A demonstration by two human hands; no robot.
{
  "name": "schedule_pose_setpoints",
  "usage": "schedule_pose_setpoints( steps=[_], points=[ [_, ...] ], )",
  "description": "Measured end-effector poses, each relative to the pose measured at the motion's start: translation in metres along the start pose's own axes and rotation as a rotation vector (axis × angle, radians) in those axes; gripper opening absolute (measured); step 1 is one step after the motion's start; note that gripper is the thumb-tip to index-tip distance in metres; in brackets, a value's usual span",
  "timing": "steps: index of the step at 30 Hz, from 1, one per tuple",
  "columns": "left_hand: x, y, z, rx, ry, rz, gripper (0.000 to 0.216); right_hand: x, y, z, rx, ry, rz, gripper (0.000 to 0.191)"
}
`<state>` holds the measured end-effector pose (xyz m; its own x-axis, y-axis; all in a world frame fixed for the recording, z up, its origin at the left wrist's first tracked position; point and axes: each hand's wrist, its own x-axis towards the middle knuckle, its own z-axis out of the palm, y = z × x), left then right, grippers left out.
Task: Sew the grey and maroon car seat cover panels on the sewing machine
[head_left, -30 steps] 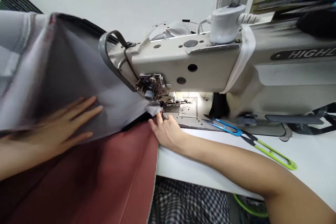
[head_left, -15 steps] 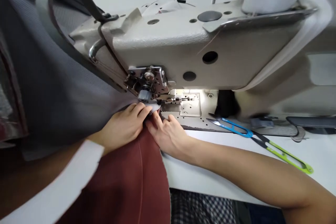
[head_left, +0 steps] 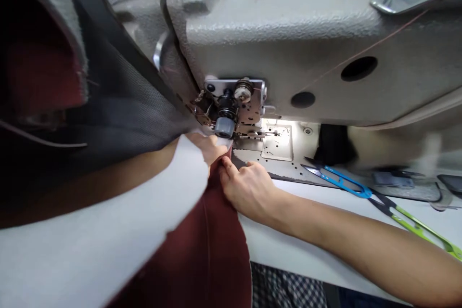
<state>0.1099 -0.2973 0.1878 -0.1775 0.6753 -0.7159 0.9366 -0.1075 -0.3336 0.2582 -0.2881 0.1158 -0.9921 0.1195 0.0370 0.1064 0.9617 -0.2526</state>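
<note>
My right hand (head_left: pixel 249 187) rests on the table edge with its fingers curled, pinching the edge of the dark red fabric (head_left: pixel 202 250) just in front of the sewing machine's needle area (head_left: pixel 249 132). My left hand (head_left: pixel 211 147) reaches in under a grey mesh fabric (head_left: pixel 119 115), and a white fabric layer (head_left: pixel 108 231) lies over my forearm. Only its fingertips show, pressed onto the fabric corner beside the tension knob (head_left: pixel 224 125). The beige sewing machine head (head_left: pixel 306 43) fills the upper part of the view.
Blue thread snips (head_left: pixel 339 180) and green thread snips (head_left: pixel 422 226) lie on the white table (head_left: pixel 325 255) to the right of the needle plate (head_left: pixel 277 144). Checked cloth (head_left: pixel 288 288) shows below the table edge.
The view has come much closer to the machine. My left hand slid from the flat grey fabric at left to the needle area, meeting my right hand, and white fabric now covers its forearm.
</note>
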Motion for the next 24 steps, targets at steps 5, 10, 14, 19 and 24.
schedule_pose_setpoints(
  steps=[5, 10, 14, 19, 24],
  points=[
    [-0.001, 0.007, 0.005, -0.041, 0.064, -0.004, 0.043, 0.001, 0.003, 0.002, 0.043, -0.025, 0.049, 0.04],
    [-0.009, 0.01, 0.013, -0.074, 0.222, -0.013, 0.048, 0.006, 0.01, 0.002, 0.023, 0.031, 0.084, 0.038],
    [-0.008, 0.008, 0.016, -0.107, 0.269, 0.016, 0.045, 0.002, 0.011, -0.007, 0.011, 0.038, 0.016, 0.03],
    [-0.005, 0.006, 0.017, -0.157, 0.261, -0.026, 0.053, -0.014, -0.007, -0.004, 0.077, 0.087, -0.245, 0.024],
    [-0.003, 0.004, 0.014, -0.187, 0.225, -0.005, 0.047, -0.016, -0.013, 0.003, 0.131, 0.018, -0.185, 0.03]
  ],
)
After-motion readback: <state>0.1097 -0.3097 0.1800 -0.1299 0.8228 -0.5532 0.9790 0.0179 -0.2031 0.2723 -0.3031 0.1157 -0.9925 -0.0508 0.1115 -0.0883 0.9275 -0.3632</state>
